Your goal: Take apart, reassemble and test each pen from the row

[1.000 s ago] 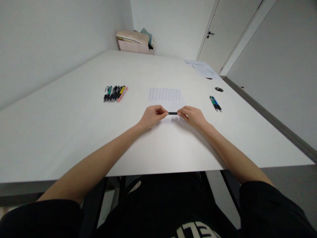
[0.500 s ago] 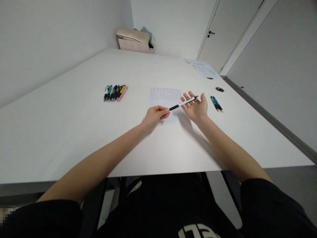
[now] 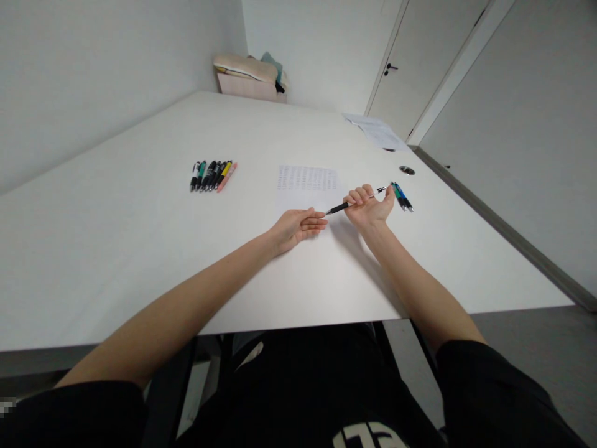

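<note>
A white pen with a black grip [image 3: 338, 208] is held across my right hand [image 3: 367, 210], palm up, with the fingers curled over its barrel. Its metal tip points left, toward my left hand [image 3: 301, 229]. That hand's fingers are stretched out, and the fingertips are at the pen's tip; I cannot tell if they touch it. Beneath and behind the hands lies a printed sheet of paper [image 3: 306, 178]. Just right of my right hand, two pens, green and blue [image 3: 402, 196], lie side by side.
Several pens [image 3: 212, 177] lie in a row on the left of the white table [image 3: 140, 249]. Papers [image 3: 375, 130] rest at its far right, near a round metal-rimmed fitting [image 3: 407, 170]. A box with folded cloth [image 3: 247, 84] stands beyond the far edge.
My right fingers have closed around the pen, which before lay across the open palm. My left fingers have straightened from their pinch on the tip. The view has shifted slightly.
</note>
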`<state>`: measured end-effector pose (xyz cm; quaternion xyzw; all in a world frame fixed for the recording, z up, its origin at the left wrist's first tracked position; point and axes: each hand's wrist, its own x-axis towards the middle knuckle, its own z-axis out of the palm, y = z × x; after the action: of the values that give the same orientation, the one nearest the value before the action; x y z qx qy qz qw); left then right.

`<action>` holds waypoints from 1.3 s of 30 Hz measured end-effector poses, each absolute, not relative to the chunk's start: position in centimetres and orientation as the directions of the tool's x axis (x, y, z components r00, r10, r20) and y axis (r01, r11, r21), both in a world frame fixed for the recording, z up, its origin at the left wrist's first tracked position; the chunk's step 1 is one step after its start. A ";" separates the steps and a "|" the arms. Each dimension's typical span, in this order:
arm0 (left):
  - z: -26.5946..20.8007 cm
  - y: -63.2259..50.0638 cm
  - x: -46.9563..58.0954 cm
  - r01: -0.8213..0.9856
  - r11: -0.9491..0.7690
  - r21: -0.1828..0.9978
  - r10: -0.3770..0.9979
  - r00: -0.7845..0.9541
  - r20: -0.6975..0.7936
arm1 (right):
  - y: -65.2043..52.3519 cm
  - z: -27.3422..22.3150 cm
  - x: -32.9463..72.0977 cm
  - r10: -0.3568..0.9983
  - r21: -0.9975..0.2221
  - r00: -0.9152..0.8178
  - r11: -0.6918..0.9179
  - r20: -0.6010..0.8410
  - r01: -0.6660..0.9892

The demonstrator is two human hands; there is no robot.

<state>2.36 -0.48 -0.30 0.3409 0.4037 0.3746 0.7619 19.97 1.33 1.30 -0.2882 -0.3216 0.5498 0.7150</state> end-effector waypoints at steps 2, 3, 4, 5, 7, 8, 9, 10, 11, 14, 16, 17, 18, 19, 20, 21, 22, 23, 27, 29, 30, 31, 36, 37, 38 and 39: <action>-0.3 -0.5 2.3 -0.297 0.496 0.816 0.839 0.405 -0.363 | 1.4 1.2 20.1 0.970 -0.756 0.199 0.233 0.139 -0.611; -0.3 -0.5 2.3 -0.294 0.499 0.815 0.836 0.413 -0.363 | 1.4 1.2 20.1 0.969 -0.751 0.202 0.236 0.140 -0.616; -0.4 -0.6 2.3 -0.289 0.501 0.816 0.831 0.422 -0.361 | 1.4 1.1 20.1 0.969 -0.750 0.202 0.236 0.139 -0.618; -0.4 -0.6 2.3 -0.285 0.502 0.817 0.828 0.431 -0.358 | 1.4 1.1 20.0 0.970 -0.753 0.200 0.233 0.136 -0.615; -0.6 -0.5 2.3 -0.283 0.497 0.820 0.826 0.444 -0.348 | 1.4 0.9 20.0 0.974 -0.765 0.190 0.216 0.124 -0.606; -0.6 -0.5 2.3 -0.284 0.495 0.821 0.826 0.447 -0.343 | 1.5 0.9 19.9 0.975 -0.768 0.186 0.208 0.117 -0.605; -0.7 -0.5 2.3 -0.286 0.493 0.822 0.827 0.449 -0.340 | 1.5 0.8 19.9 0.977 -0.767 0.184 0.201 0.109 -0.609; -0.7 -0.5 2.3 -0.287 0.493 0.821 0.827 0.448 -0.340 | 1.5 0.8 19.9 0.978 -0.761 0.185 0.195 0.101 -0.618; -0.7 -0.5 2.3 -0.287 0.494 0.821 0.827 0.447 -0.342 | 1.5 0.7 19.9 0.978 -0.753 0.188 0.192 0.092 -0.630; -0.7 -0.4 2.3 -0.285 0.502 0.817 0.823 0.449 -0.349 | 1.6 0.6 20.0 0.977 -0.720 0.197 0.192 0.079 -0.666; -0.7 -0.4 2.2 -0.287 0.504 0.815 0.821 0.452 -0.349 | 1.7 0.5 20.0 0.977 -0.706 0.198 0.192 0.074 -0.682; -0.8 -0.4 2.2 -0.288 0.503 0.815 0.821 0.454 -0.347 | 1.7 0.5 20.1 0.977 -0.704 0.200 0.191 0.070 -0.685; -0.8 -0.4 2.2 -0.289 0.503 0.814 0.821 0.456 -0.345 | 1.8 0.4 20.1 0.977 -0.704 0.204 0.190 0.066 -0.684; -0.8 -0.4 2.2 -0.290 0.503 0.814 0.820 0.456 -0.345 | 1.8 0.4 20.1 0.976 -0.708 0.208 0.191 0.064 -0.680; -0.8 -0.4 2.2 -0.290 0.504 0.813 0.820 0.455 -0.346 | 1.8 0.3 20.1 0.975 -0.710 0.212 0.195 0.066 -0.677; -0.8 -0.4 2.2 -0.290 0.505 0.813 0.821 0.453 -0.348 | 1.9 0.3 20.1 0.974 -0.711 0.212 0.201 0.074 -0.674; -0.7 -0.4 2.2 -0.290 0.507 0.812 0.820 0.452 -0.351 | 1.9 0.2 20.1 0.974 -0.712 0.208 0.208 0.089 -0.671; -0.7 -0.4 2.2 -0.290 0.509 0.811 0.820 0.450 -0.354 | 1.9 0.1 20.1 0.974 -0.713 0.200 0.218 0.111 -0.666; -0.6 -0.4 2.2 -0.291 0.516 0.805 0.819 0.442 -0.365 | 2.1 -0.2 20.2 0.964 -0.734 0.176 0.267 0.201 -0.625; -0.6 -0.4 2.2 -0.296 0.516 0.803 0.820 0.442 -0.364 | 2.1 -0.2 20.2 0.963 -0.744 0.179 0.269 0.200 -0.612; -0.7 -0.4 2.2 -0.299 0.517 0.802 0.820 0.442 -0.363 | 2.1 -0.2 20.2 0.965 -0.746 0.183 0.261 0.188 -0.613; -0.7 -0.4 2.2 -0.302 0.517 0.801 0.820 0.442 -0.363 | 2.0 -0.2 20.2 0.968 -0.745 0.186 0.251 0.172 -0.619; -0.7 -0.4 2.3 -0.305 0.521 0.797 0.819 0.440 -0.367 | 2.0 -0.1 20.2 0.975 -0.728 0.193 0.212 0.111 -0.652; -0.6 -0.4 2.3 -0.305 0.521 0.797 0.819 0.441 -0.367 | 2.0 -0.1 20.2 0.976 -0.723 0.189 0.206 0.106 -0.659; -0.6 -0.4 2.3 -0.304 0.522 0.797 0.819 0.441 -0.367 | 2.0 -0.1 20.2 0.977 -0.715 0.186 0.202 0.103 -0.669; -0.6 -0.4 2.3 -0.304 0.522 0.797 0.818 0.441 -0.368 | 2.0 -0.2 20.2 0.978 -0.706 0.181 0.199 0.102 -0.680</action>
<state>2.27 -0.44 -0.60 0.3315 0.3879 0.3590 0.7815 20.19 2.04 -0.16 -0.2650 -0.2818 0.5747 0.7212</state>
